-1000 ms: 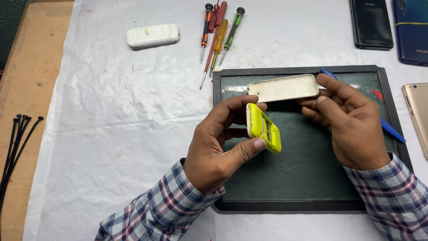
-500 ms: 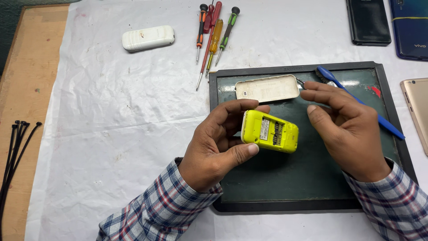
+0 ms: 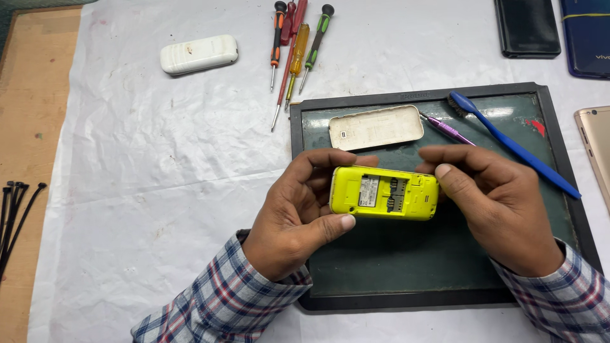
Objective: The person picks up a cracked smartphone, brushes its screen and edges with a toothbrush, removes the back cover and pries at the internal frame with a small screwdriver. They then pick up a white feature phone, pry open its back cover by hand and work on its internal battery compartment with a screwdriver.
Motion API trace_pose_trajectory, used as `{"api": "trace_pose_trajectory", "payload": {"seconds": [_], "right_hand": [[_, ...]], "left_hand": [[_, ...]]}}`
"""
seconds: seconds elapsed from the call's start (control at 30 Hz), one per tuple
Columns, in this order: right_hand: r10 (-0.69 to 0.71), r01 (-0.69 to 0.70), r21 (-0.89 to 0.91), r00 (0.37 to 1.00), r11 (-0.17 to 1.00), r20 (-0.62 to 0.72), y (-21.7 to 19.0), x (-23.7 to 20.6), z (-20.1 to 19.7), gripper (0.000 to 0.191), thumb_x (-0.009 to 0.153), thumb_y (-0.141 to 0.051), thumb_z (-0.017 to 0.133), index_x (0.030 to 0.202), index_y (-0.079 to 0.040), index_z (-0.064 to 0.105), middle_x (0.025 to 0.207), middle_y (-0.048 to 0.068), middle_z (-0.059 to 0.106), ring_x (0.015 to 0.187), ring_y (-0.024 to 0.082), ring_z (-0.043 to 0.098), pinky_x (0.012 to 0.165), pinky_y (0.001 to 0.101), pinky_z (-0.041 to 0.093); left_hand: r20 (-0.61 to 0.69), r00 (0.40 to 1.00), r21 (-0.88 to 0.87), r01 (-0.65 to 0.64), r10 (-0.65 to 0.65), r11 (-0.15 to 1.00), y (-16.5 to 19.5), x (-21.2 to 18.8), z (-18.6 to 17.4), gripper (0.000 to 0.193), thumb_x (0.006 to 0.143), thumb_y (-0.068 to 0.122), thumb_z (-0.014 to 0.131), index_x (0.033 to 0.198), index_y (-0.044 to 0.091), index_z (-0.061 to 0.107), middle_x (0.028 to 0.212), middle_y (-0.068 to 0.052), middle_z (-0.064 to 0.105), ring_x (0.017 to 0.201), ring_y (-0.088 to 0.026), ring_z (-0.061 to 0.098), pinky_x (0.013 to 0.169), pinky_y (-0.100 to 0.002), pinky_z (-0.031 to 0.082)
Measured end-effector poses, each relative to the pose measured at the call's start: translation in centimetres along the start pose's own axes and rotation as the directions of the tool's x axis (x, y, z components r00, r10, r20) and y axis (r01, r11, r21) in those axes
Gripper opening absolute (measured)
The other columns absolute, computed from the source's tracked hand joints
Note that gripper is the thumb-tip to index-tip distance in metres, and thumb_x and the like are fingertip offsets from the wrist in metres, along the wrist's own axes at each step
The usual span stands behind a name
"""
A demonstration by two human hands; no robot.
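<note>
A small yellow phone body [image 3: 384,193] with its back cover off lies level between both hands, its card slots and label facing up. My left hand [image 3: 298,219] grips its left end with thumb below and fingers above. My right hand [image 3: 499,206] holds its right end with the fingertips. Both hands hover over a dark green work mat [image 3: 406,267]. The phone's white back cover [image 3: 376,127] lies on the mat just beyond the phone.
A blue toothbrush [image 3: 515,146] and a purple pen-like tool [image 3: 448,130] rest on the mat's far right. Several screwdrivers [image 3: 293,47] and a white phone [image 3: 199,54] lie beyond the mat on white sheeting. Dark phones [image 3: 527,28] sit top right, black cable ties [image 3: 16,216] far left.
The white cover went from my right hand onto the mat. The yellow phone turned from edge-on to flat, back side up, and my right hand came onto its right end.
</note>
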State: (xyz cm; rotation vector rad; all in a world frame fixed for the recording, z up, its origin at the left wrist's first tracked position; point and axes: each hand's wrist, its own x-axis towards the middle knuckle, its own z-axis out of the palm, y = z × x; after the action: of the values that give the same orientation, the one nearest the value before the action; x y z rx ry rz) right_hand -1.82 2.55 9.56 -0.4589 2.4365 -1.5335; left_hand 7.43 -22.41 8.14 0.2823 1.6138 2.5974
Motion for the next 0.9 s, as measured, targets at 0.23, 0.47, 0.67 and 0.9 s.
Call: {"api": "trace_pose_trajectory", "payload": {"seconds": [0.23, 0.47, 0.67, 0.9], "right_hand": [[0.08, -0.086, 0.077, 0.994, 0.993, 0.077, 0.5, -0.5, 0.0, 0.03, 0.099, -0.016, 0.058, 0.117, 0.003, 0.073, 0.094, 0.014, 0.076, 0.074, 0.014, 0.068, 0.061, 0.0268, 0.058], [0.091, -0.099, 0.082, 0.991, 0.992, 0.103, 1.0, -0.9, 0.3, 0.029, 0.094, -0.013, 0.062, 0.115, 0.004, 0.072, 0.086, 0.013, 0.078, 0.071, 0.013, 0.07, 0.061, 0.026, 0.059], [0.155, -0.165, 0.08, 0.981, 0.983, 0.117, 0.9, -1.1, 0.2, 0.028, 0.094, -0.012, 0.061, 0.114, 0.004, 0.073, 0.083, 0.013, 0.077, 0.068, 0.014, 0.07, 0.06, 0.0268, 0.058], [0.179, -0.194, 0.111, 0.975, 0.975, 0.132, 1.6, -1.1, -0.2, 0.031, 0.096, -0.011, 0.055, 0.117, 0.006, 0.072, 0.083, 0.015, 0.076, 0.07, 0.016, 0.071, 0.062, 0.0278, 0.059]], "left_hand": [[-0.064, 0.996, 0.063, 0.068, -0.064, 0.996, 0.6, -0.2, 0.0, 0.056, 0.089, -0.006, 0.066, 0.139, 0.001, 0.041, 0.149, -0.022, 0.056, 0.137, -0.025, 0.058, 0.117, -0.039, 0.053], [-0.132, 0.99, 0.678, 0.134, -0.059, 0.723, 2.0, -0.7, 0.9, 0.065, 0.081, -0.003, 0.071, 0.142, 0.006, 0.05, 0.134, -0.014, 0.064, 0.119, -0.021, 0.07, 0.093, -0.032, 0.061], [-0.009, 0.999, 0.774, -0.019, 0.04, 0.632, 2.1, -0.6, 1.0, 0.056, 0.08, -0.001, 0.076, 0.133, 0.002, 0.058, 0.134, -0.017, 0.059, 0.123, -0.027, 0.068, 0.1, -0.035, 0.06], [-0.059, 0.997, 0.761, 0.074, -0.044, 0.644, 2.2, -0.5, 0.8, 0.055, 0.079, 0.001, 0.073, 0.132, 0.002, 0.059, 0.128, -0.014, 0.061, 0.102, -0.018, 0.074, 0.076, -0.028, 0.065]]}}
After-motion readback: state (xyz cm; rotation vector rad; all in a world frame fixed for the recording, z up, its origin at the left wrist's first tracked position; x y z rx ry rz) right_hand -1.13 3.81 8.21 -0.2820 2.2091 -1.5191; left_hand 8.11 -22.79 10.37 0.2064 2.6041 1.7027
